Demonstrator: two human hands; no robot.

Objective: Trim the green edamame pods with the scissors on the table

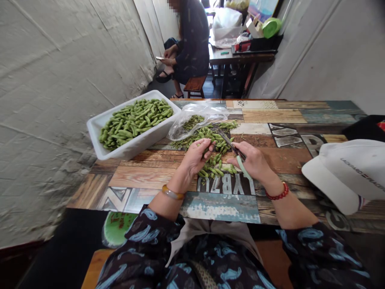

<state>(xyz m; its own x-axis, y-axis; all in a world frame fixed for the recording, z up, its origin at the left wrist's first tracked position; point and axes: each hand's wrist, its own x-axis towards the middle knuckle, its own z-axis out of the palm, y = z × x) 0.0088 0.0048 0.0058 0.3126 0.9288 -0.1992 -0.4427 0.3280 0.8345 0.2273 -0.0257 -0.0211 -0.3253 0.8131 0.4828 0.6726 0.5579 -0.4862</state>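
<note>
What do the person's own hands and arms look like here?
The left hand is ungloved, with a smooth amber-toned bangle at the wrist. The right hand is ungloved too, with a red beaded bracelet. The dark sleeves carry a light-blue paisley print.

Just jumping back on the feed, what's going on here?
A person's right hand holds scissors. The left hand is curled close by, near loose green pods on the table; whether it grips one is hard to tell. More pods fill a white tub to the left, and a clear plastic bag lies beside it.
</note>
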